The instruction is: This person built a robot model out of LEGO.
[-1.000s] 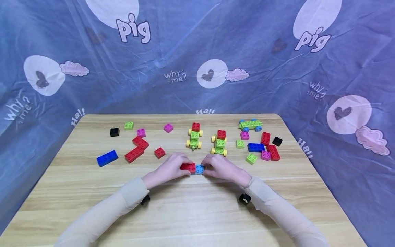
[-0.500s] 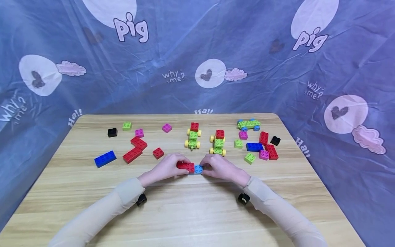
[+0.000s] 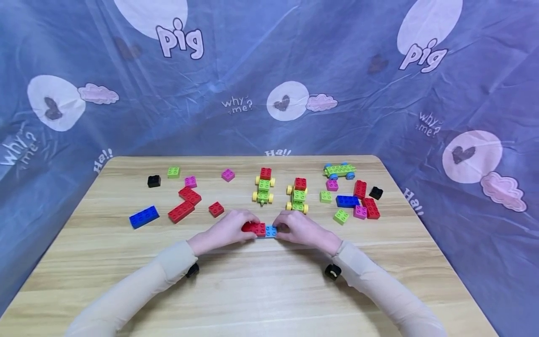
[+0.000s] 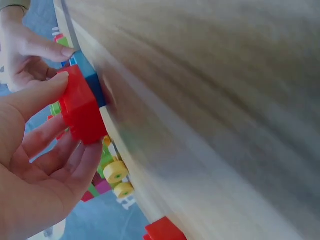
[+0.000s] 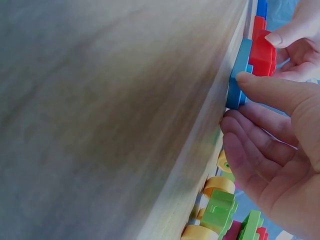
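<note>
A red brick [image 3: 255, 228] sits on top of a light-blue plate [image 3: 271, 230] that lies on the wooden table [image 3: 261, 290] near its middle. My left hand [image 3: 227, 230] pinches the red brick [image 4: 80, 107] between thumb and fingers. My right hand [image 3: 300, 229] grips the right end of the light-blue plate [image 5: 239, 75], thumb against its edge. The two hands face each other, almost touching.
Two green-and-red wheeled brick cars [image 3: 264, 186] [image 3: 299, 195] stand just behind the hands. A green wheeled base [image 3: 340, 170] and several loose bricks lie at the back right. Red, blue, black, green and pink bricks [image 3: 181, 211] are scattered at the left. Blue printed cloth [image 3: 269, 70] surrounds the table.
</note>
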### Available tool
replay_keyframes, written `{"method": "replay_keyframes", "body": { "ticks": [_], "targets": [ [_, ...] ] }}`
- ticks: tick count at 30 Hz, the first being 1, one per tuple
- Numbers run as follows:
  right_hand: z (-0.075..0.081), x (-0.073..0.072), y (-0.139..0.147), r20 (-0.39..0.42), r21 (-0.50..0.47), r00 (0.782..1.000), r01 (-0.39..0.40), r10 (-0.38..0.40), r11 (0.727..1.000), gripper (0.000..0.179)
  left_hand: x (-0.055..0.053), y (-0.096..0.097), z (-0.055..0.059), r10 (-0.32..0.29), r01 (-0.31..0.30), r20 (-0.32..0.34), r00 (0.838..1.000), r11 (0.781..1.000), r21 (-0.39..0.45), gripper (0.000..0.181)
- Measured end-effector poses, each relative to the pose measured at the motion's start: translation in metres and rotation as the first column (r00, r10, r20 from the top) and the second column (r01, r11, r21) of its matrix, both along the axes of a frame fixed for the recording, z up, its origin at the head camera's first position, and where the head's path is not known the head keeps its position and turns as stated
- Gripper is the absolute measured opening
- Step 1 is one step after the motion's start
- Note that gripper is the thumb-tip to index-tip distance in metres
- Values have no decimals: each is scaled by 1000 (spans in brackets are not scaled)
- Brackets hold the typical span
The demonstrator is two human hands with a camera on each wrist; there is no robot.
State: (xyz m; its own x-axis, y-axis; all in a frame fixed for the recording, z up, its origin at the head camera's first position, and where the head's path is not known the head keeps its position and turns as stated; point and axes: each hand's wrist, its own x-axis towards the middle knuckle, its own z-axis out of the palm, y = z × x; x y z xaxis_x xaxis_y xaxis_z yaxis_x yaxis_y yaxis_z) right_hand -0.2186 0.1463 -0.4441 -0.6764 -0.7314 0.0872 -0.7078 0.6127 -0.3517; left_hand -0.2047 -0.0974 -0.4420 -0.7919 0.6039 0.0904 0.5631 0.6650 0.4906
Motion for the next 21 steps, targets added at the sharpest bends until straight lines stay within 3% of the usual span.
{"method": "replay_keyframes", "body": {
  "ticks": [6, 14, 17, 21],
  "targets": [
    [-1, 0, 1, 8, -8, 1000, 6, -6, 1000, 25, 0, -13, 3, 28, -28, 42, 999, 1000, 6, 40],
    [-3, 1, 3, 2, -29, 1000, -19, 19, 999, 26, 5, -31, -1, 22, -22, -2, 1000, 1000, 23, 37],
    [2, 0, 7, -16, -49, 1000, -26, 25, 998, 25, 6, -34, -2, 18, -18, 1, 1000, 999, 33, 37],
    [20, -3, 17, -70, -89, 998, -9, 2, 996, 23, 6, -34, -4, 19, -18, -7, 1000, 999, 43, 36]
  ]
}}
